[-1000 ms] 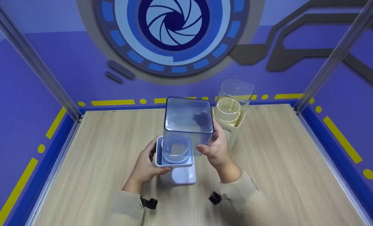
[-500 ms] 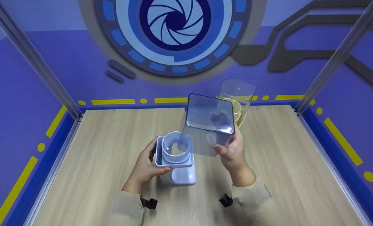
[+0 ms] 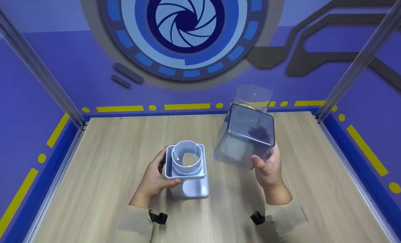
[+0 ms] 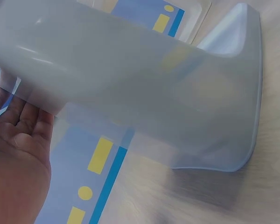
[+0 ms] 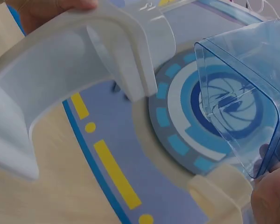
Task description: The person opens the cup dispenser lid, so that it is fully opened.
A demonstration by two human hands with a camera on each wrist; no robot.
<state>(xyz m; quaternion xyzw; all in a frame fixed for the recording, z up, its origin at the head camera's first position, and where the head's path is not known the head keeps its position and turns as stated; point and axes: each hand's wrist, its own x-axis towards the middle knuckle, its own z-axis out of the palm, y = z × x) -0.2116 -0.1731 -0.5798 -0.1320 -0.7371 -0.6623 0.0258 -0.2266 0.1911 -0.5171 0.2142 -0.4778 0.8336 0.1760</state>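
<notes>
In the head view, a white plastic dispenser stand (image 3: 196, 187) rests upright on the wooden table; a round collar (image 3: 186, 168) rises inside its square top rim. My left hand (image 3: 153, 179) grips the stand's upper part from the left, thumb in front. The stand's body (image 4: 130, 79) fills much of the left wrist view. A clear, bluish square container (image 3: 247, 135) hangs tilted to the right of the stand, apart from it. My right hand (image 3: 270, 168) holds it by its right side, thumb on the near wall; the other fingers are mostly hidden in the head view.
Behind the held container stands a second dispenser with a clear container (image 3: 253, 93); its beige stand (image 5: 221, 191) is mostly covered in the head view. Purple printed walls (image 3: 183, 87) and metal posts (image 3: 41, 67) border the table (image 3: 119, 141).
My right hand has carried the clear container off to the right, away from above the stand, uncovering the round collar. The left hand and the stand have stayed put.
</notes>
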